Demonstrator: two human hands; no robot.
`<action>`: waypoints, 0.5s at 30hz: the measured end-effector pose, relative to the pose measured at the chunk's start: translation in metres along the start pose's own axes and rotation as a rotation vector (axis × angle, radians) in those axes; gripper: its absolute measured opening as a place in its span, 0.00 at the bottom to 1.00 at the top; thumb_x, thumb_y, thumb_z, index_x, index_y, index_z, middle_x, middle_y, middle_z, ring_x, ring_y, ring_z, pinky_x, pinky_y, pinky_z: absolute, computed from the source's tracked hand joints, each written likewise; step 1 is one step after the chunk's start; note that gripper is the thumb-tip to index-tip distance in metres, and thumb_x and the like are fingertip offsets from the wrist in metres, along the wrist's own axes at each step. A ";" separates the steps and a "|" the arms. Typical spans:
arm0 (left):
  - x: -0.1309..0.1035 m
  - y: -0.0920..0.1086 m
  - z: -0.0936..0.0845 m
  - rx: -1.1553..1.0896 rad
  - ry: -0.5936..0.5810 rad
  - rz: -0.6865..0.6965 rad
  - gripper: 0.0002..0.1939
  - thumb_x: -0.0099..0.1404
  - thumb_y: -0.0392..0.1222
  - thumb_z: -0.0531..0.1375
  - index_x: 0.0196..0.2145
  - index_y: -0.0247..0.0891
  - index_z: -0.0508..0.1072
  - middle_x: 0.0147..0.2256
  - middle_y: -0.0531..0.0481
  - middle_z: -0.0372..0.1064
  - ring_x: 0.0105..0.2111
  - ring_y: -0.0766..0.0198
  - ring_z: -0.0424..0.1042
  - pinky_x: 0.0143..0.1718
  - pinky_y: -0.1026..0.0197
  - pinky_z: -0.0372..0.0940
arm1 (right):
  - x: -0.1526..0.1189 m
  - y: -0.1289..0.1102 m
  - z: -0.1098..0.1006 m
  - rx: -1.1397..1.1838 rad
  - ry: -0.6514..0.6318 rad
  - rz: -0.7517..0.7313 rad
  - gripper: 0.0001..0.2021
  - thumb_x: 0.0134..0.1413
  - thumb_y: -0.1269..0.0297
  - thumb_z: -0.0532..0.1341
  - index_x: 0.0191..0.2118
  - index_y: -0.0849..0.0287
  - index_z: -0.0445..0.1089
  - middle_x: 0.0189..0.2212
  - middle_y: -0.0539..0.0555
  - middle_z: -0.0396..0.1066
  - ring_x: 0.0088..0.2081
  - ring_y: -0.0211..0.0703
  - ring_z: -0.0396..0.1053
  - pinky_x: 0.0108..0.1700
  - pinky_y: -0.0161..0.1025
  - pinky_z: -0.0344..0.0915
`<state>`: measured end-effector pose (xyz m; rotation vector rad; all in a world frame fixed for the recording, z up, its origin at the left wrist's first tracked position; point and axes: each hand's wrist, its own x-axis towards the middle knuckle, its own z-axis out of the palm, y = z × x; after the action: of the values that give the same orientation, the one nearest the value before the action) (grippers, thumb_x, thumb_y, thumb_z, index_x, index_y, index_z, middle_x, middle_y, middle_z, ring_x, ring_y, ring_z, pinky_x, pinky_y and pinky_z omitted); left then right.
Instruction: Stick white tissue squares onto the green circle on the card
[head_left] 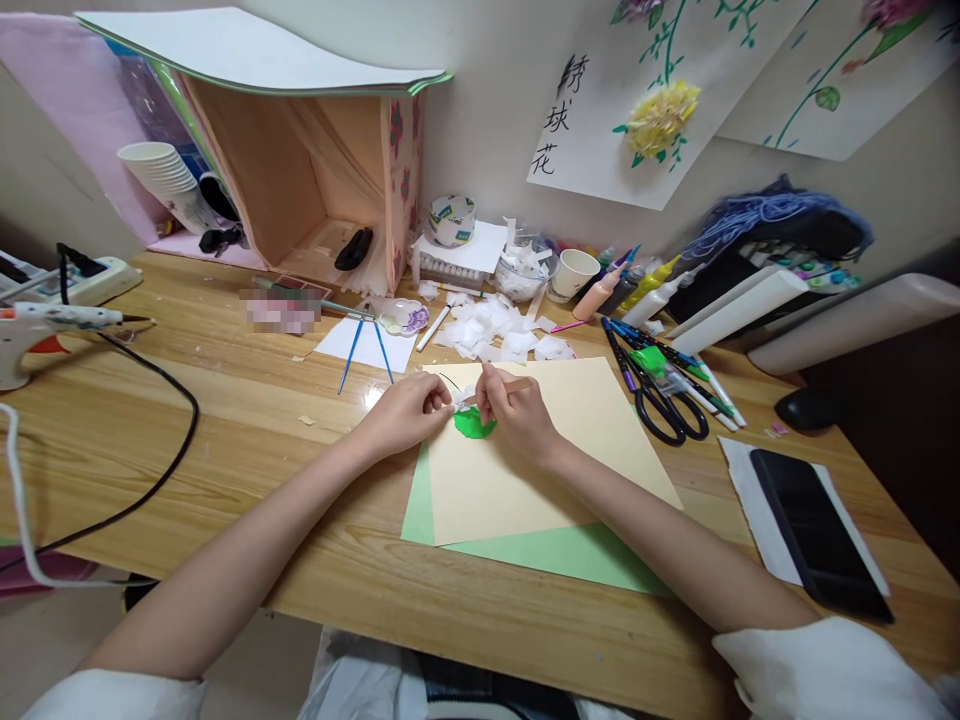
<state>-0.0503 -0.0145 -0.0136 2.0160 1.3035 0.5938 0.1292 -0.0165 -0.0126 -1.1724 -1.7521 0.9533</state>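
My right hand [521, 412] is closed around a slim brown stick-like tool [517, 386], whose pointed end reaches left; its exact kind is unclear. Opposite it, the fingers of my left hand [405, 410] are pinched at the edge of a small crumpled white paper piece [463, 397]. Right below that piece lies a bright green patch [474, 424], partly covered by my right fingers. Both hands are over a cream paper sheet [555, 490], which rests on a light green sheet [540, 560].
White paper scraps [487, 328] are heaped behind the sheets. Black-handled scissors [664, 415] and pens lie to the right, beyond them a phone [810, 520]. At the left are a glue gun [45, 335] and its black cable [191, 400]. An open box [300, 180] stands behind.
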 end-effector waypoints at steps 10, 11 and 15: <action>0.001 0.000 0.004 0.096 0.038 0.000 0.06 0.60 0.41 0.54 0.29 0.38 0.68 0.29 0.50 0.67 0.30 0.63 0.66 0.30 0.62 0.59 | 0.002 -0.006 -0.009 0.017 -0.097 -0.005 0.24 0.62 0.50 0.47 0.20 0.57 0.62 0.13 0.47 0.62 0.19 0.36 0.62 0.26 0.34 0.61; 0.001 0.000 0.004 0.100 0.040 0.000 0.06 0.60 0.40 0.53 0.29 0.38 0.67 0.29 0.50 0.67 0.30 0.63 0.66 0.29 0.62 0.59 | 0.001 -0.007 -0.010 0.039 -0.086 -0.004 0.24 0.62 0.50 0.47 0.20 0.57 0.62 0.13 0.47 0.63 0.18 0.36 0.62 0.26 0.34 0.61; 0.001 0.000 0.005 0.103 0.044 0.001 0.06 0.60 0.40 0.53 0.29 0.38 0.67 0.28 0.50 0.66 0.30 0.63 0.66 0.29 0.62 0.58 | -0.003 -0.007 -0.013 0.072 -0.050 -0.016 0.24 0.63 0.51 0.47 0.20 0.57 0.62 0.14 0.48 0.63 0.19 0.35 0.62 0.27 0.34 0.60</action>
<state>-0.0468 -0.0150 -0.0167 2.0973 1.3847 0.5846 0.1398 -0.0196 -0.0018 -1.0955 -1.7493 1.0354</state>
